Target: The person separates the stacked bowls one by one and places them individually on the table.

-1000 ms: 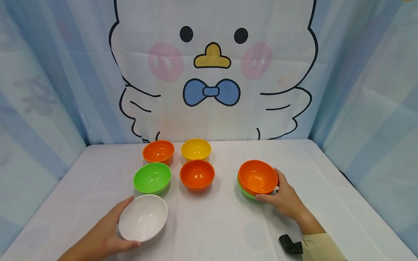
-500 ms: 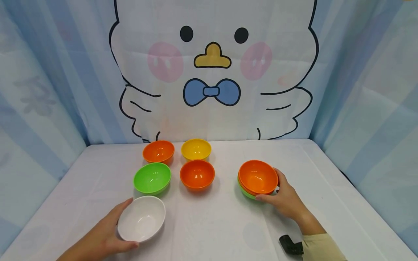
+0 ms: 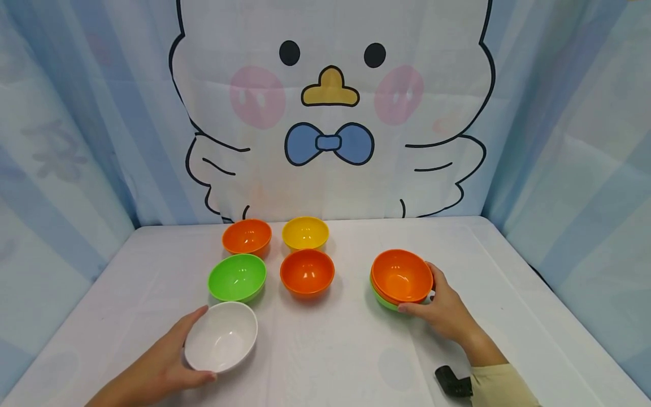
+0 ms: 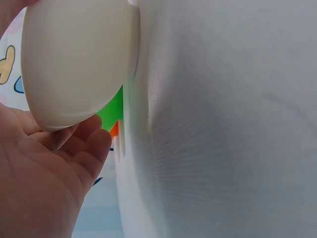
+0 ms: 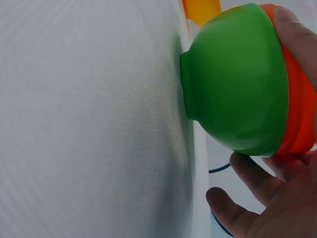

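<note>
My left hand [image 3: 165,356] holds a white bowl [image 3: 221,338] at the table's near left, thumb on the near side and fingers on the far left side. In the left wrist view the white bowl [image 4: 74,59] stands with its foot close to the cloth; whether it touches is unclear. My right hand [image 3: 450,314] grips a stack of nested bowls by its right side, with an orange bowl [image 3: 402,276] on top. Another orange rim shows below, and a green bowl [image 5: 242,84] is at the bottom. In the right wrist view my thumb presses the orange part.
Directly beyond the white bowl stands a green bowl [image 3: 237,277]. An orange bowl [image 3: 307,272] is to its right; a second orange bowl [image 3: 247,236] and a yellow bowl [image 3: 306,232] stand behind. A black object [image 3: 452,381] lies by the right sleeve. A printed curtain [image 3: 325,186] closes the back.
The white bowl has shifted slightly left, then a little away from me, with my left hand on it. My right hand and the stack look still.
</note>
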{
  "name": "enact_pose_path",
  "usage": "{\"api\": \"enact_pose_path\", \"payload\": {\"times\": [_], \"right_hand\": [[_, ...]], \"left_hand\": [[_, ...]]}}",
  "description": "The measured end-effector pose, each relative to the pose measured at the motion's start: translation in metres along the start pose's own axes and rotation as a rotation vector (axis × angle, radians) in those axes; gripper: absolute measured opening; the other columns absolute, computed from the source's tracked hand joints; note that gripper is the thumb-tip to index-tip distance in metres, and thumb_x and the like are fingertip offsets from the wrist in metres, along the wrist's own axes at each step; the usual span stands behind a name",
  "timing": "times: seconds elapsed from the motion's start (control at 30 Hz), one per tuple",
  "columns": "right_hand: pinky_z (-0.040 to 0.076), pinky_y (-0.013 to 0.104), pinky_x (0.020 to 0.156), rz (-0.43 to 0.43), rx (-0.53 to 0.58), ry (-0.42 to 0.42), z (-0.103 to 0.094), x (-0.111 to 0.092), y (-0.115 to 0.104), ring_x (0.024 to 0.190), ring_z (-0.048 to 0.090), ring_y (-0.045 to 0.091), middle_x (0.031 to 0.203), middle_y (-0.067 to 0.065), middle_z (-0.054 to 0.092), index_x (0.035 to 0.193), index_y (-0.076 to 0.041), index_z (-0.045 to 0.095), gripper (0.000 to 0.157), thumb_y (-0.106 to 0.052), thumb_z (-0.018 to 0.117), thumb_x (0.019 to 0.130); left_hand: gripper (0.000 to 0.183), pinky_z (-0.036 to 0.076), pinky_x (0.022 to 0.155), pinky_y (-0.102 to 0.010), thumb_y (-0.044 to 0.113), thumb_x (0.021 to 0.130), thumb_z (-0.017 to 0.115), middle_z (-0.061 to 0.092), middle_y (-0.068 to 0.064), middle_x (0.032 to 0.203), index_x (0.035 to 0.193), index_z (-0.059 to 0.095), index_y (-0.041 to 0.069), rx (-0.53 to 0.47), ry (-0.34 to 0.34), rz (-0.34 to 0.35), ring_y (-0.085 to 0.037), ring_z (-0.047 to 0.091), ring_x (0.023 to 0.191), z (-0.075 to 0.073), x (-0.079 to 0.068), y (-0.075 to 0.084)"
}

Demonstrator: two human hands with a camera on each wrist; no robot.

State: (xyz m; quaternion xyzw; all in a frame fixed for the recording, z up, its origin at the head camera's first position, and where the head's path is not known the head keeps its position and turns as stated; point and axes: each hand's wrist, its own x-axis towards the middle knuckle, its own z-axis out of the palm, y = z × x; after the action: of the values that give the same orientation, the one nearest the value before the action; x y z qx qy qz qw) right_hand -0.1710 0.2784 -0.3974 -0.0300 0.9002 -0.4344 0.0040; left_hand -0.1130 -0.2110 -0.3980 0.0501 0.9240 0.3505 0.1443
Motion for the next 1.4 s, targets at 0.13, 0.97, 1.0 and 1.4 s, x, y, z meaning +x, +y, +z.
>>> {"api": "enact_pose_path", "payload": {"times": [0.13, 0.97, 1.0, 1.4], "right_hand": [[0.033, 0.063, 0.107, 0.007, 0.006, -0.004, 0.000, 0.000, 0.000, 0.135, 0.037, 0.042, 0.154, 0.026, 0.032, 0.157, 0.003, 0.009, 0.115, -0.036, 0.085, 0.080], [0.031, 0.065, 0.108, -0.033, 0.016, 0.009, -0.001, 0.001, 0.003, 0.135, 0.037, 0.043, 0.154, 0.026, 0.033, 0.156, 0.003, 0.012, 0.114, -0.039, 0.085, 0.079], [0.031, 0.065, 0.108, -0.034, 0.018, 0.009, -0.001, 0.001, 0.004, 0.135, 0.037, 0.043, 0.154, 0.026, 0.033, 0.156, 0.003, 0.012, 0.114, -0.038, 0.085, 0.079], [0.032, 0.064, 0.107, -0.028, 0.008, 0.009, -0.002, 0.000, 0.001, 0.135, 0.037, 0.043, 0.154, 0.027, 0.032, 0.156, 0.004, 0.011, 0.115, -0.039, 0.085, 0.080]], "left_hand": [[0.116, 0.050, 0.093, -0.059, 0.043, 0.072, 0.088, 0.034, -0.031, 0.149, 0.154, 0.020, -0.004, -0.001, -0.001, 0.003, -0.041, 0.049, 0.123, 0.000, 0.001, -0.001], [0.120, 0.046, 0.096, -0.064, 0.043, 0.072, 0.089, 0.028, -0.033, 0.152, 0.154, 0.016, -0.004, 0.006, -0.040, -0.007, -0.047, 0.042, 0.129, -0.004, 0.003, 0.002], [0.121, 0.045, 0.096, -0.064, 0.044, 0.071, 0.089, 0.029, -0.033, 0.151, 0.154, 0.015, -0.005, 0.014, -0.036, -0.009, -0.047, 0.042, 0.129, -0.004, 0.003, 0.003], [0.126, 0.038, 0.095, -0.074, 0.054, 0.068, 0.088, 0.027, -0.027, 0.154, 0.157, 0.015, 0.002, 0.119, 0.202, 0.190, -0.048, 0.034, 0.133, -0.016, -0.014, 0.044]]}}
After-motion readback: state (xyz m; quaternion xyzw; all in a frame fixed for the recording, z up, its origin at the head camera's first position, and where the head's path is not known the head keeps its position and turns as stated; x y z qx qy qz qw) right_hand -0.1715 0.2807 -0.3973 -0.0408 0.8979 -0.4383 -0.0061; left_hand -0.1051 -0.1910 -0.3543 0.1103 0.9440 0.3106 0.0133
